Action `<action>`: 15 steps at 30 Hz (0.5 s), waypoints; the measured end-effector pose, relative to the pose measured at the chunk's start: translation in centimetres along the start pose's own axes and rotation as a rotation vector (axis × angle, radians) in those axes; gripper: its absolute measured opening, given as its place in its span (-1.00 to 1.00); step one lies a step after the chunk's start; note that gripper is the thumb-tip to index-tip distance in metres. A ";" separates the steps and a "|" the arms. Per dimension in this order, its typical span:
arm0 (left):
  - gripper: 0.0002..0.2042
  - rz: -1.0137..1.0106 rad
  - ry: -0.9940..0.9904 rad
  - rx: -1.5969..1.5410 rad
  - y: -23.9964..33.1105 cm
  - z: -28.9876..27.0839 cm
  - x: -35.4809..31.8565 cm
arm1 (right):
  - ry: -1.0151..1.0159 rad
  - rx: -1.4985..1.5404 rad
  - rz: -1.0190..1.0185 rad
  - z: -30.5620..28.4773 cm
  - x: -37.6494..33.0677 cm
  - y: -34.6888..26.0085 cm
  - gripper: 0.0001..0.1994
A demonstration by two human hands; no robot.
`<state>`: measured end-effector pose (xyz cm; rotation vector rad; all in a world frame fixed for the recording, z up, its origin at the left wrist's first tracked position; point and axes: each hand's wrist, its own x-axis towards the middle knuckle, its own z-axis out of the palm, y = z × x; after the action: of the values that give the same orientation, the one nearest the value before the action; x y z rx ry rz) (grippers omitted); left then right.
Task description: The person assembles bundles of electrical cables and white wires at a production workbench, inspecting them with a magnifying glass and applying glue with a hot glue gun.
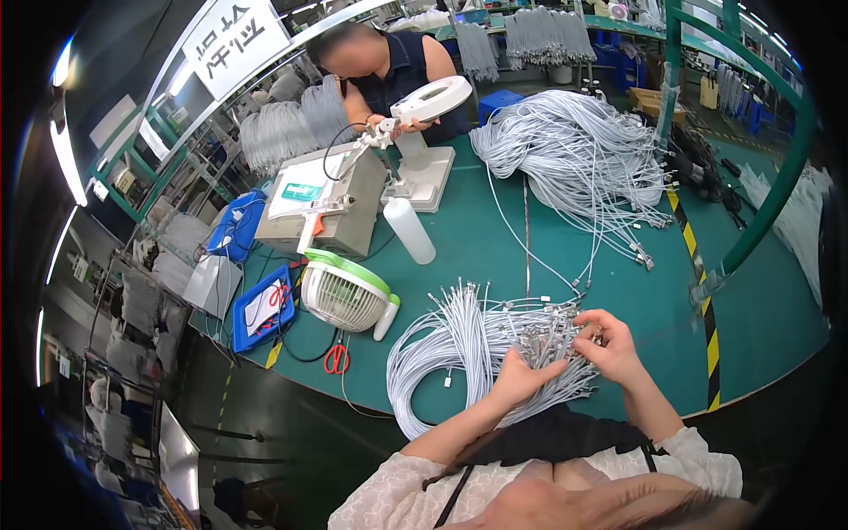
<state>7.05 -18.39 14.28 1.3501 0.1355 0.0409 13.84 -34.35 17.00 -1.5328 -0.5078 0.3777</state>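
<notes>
A looped bundle of white cables (412, 371) lies at the table's front edge, its metal connector ends (546, 344) fanned out on the right. My left hand (523, 378) wraps the near side of these ends, thumb stretched across them and fingers partly hidden behind. On the other side my right hand (611, 346) is closed in a pinch at the right edge of the connectors, thumb and forefinger together around a small connector end. Exactly which cable it belongs to is too small to tell.
A large heap of white cables (565, 141) covers the far right. Left of me are a green-and-white fan (344, 291), red scissors (336, 358), a blue tray (250, 305) and a white bottle (410, 231). Across the table a person (397, 66) holds a ring magnifier lamp (431, 99). A green post (768, 221) rises right.
</notes>
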 end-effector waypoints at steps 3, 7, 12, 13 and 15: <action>-0.66 -0.008 0.008 -0.025 -0.4 -0.1 -0.1 | 0.031 0.078 0.009 0.2 0.0 0.2 -0.72; -0.67 -0.025 0.006 0.017 -0.3 0.2 0.0 | 0.007 0.098 -0.020 0.5 0.1 1.0 -0.67; -0.68 -0.004 0.002 -0.011 -0.1 0.3 -0.2 | 0.062 0.088 -0.024 1.0 0.0 0.5 -0.73; -0.68 0.009 0.008 -0.041 -0.2 0.4 -0.2 | 0.066 -0.010 -0.046 0.9 0.0 0.3 -0.72; -0.68 0.036 0.018 -0.100 -0.4 0.6 -0.2 | 0.077 -0.205 -0.090 0.7 -0.1 -0.1 -0.72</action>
<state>6.93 -19.06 13.98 1.2530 0.1224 0.0892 13.36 -33.81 17.05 -1.7078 -0.5668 0.2008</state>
